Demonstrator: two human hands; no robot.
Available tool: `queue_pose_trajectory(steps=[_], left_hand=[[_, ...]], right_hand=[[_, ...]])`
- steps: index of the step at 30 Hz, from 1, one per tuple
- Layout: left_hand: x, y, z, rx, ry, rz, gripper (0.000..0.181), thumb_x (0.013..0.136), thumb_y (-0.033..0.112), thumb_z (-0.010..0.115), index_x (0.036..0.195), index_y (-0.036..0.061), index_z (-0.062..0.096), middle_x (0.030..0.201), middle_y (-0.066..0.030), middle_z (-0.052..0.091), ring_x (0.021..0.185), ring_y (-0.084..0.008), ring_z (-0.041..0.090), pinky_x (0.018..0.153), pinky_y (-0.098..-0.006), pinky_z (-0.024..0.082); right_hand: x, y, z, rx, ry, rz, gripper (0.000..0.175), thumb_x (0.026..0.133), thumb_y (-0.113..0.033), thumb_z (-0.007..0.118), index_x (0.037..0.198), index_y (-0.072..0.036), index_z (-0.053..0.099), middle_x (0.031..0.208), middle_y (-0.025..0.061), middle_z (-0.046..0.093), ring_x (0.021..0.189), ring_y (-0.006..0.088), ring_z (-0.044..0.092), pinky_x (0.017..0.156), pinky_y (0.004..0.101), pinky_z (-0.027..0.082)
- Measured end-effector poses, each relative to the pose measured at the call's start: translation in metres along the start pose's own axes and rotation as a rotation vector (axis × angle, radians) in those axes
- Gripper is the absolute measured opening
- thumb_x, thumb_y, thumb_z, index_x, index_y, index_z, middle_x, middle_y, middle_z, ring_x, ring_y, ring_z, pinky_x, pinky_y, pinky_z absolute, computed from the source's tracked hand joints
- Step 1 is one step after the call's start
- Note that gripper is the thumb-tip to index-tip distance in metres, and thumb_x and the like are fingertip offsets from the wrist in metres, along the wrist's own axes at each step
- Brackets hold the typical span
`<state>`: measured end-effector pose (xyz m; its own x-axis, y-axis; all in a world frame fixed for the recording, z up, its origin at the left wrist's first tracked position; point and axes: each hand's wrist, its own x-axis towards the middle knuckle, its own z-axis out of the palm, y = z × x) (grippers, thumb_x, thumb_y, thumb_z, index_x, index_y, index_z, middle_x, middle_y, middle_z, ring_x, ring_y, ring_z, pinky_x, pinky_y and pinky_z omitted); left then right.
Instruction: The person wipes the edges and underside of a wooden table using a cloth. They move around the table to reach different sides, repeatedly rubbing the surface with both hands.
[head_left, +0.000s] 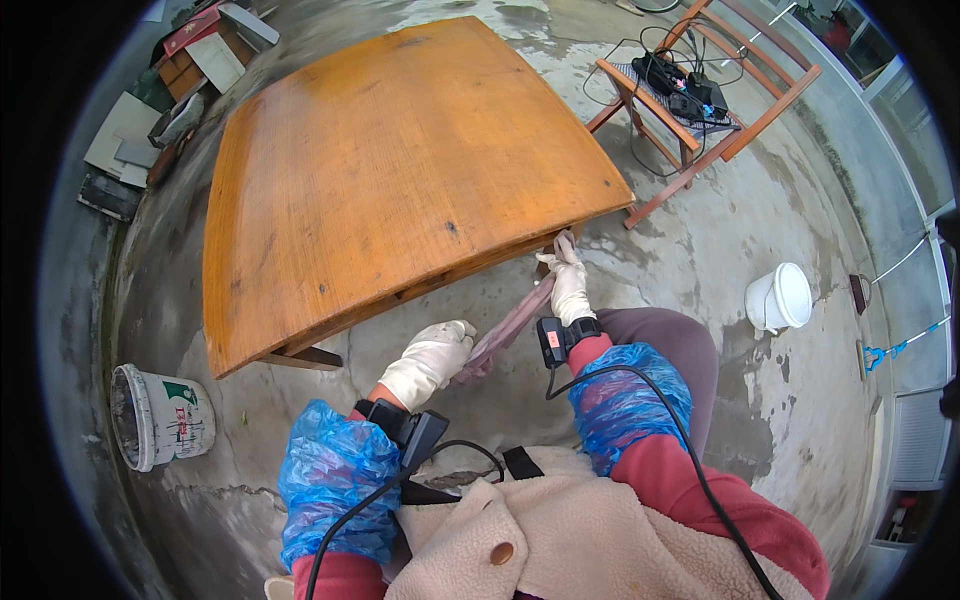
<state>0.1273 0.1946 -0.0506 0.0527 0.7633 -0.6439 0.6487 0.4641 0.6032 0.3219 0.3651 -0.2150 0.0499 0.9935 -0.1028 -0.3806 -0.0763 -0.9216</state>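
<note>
A pinkish-grey cloth (511, 324) stretches slantwise between my two hands, below the near edge of a wooden table (405, 165). My left hand (436, 356), in a whitish rubber glove, is closed on the lower end of the cloth. Gloved the same way, my right hand (566, 281) grips the other end close to the table's near right corner and leg; a bit of cloth sticks up above its fingers. The tabletop is orange-brown with dark knots.
A folding wooden chair (660, 105) holds black devices and tangled cables (686, 90). A white bucket (780, 298) stands right, and a stained bucket (163, 418) lies tilted at left. Boards and boxes (202, 56) are piled by the left wall. Black cables run along both my arms.
</note>
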Motion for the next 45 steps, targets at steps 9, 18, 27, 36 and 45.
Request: queue_pose_trajectory(steps=[9,18,27,36,45], left_hand=[[-0.006,-0.005,-0.006,0.189,-0.016,0.022,0.034,0.098,0.024,0.045,0.123,0.0075,0.061,0.097,-0.0116,0.072,0.071,-0.0225,0.071,0.056,-0.0358,0.056],[-0.006,-0.022,-0.002,0.306,0.06,0.14,0.035,0.098,0.025,0.045,0.12,0.0032,0.063,0.097,-0.0137,0.072,0.072,-0.0232,0.073,0.054,-0.0351,0.057],[-0.04,-0.02,-0.007,0.092,-0.169,-0.049,0.055,0.088,0.055,0.063,0.095,0.0011,0.073,0.086,-0.0167,0.072,0.079,-0.0317,0.069,0.071,-0.0408,0.054],[-0.09,-0.028,-0.018,-0.417,-0.24,-0.027,0.028,0.08,0.032,0.079,0.095,0.0089,0.075,0.077,0.0028,0.068,0.065,-0.0082,0.063,0.057,-0.0251,0.05],[-0.118,-0.068,-0.026,-0.936,0.134,0.106,0.026,0.091,0.022,0.07,0.105,0.0,0.072,0.093,-0.0049,0.072,0.083,-0.0128,0.066,0.075,-0.0272,0.054]], right_hand=[[-0.005,-0.01,-0.012,0.554,-0.452,0.752,0.013,0.078,-0.006,0.053,0.091,-0.007,0.051,0.08,0.0035,0.053,0.054,0.0155,0.042,0.048,0.0305,0.033],[-0.027,-0.031,0.017,0.29,-0.329,0.764,0.01,0.09,-0.018,0.057,0.092,-0.008,0.058,0.079,0.0001,0.058,0.056,0.0143,0.049,0.05,0.0289,0.035],[-0.054,-0.023,0.034,-0.144,-0.395,0.579,0.047,0.097,-0.008,0.053,0.141,0.002,0.04,0.131,0.0162,0.055,0.111,0.0302,0.064,0.086,0.0367,0.055],[-0.065,-0.018,0.041,-0.338,-0.641,0.644,0.05,0.097,-0.004,0.048,0.144,0.004,0.037,0.135,0.0225,0.052,0.116,0.0307,0.061,0.093,0.0339,0.053],[-0.098,-0.045,0.081,-1.195,-1.123,0.22,0.053,0.099,-0.046,0.046,0.123,-0.002,0.064,0.119,0.0203,0.066,0.12,0.0364,0.057,0.104,0.0386,0.042]])
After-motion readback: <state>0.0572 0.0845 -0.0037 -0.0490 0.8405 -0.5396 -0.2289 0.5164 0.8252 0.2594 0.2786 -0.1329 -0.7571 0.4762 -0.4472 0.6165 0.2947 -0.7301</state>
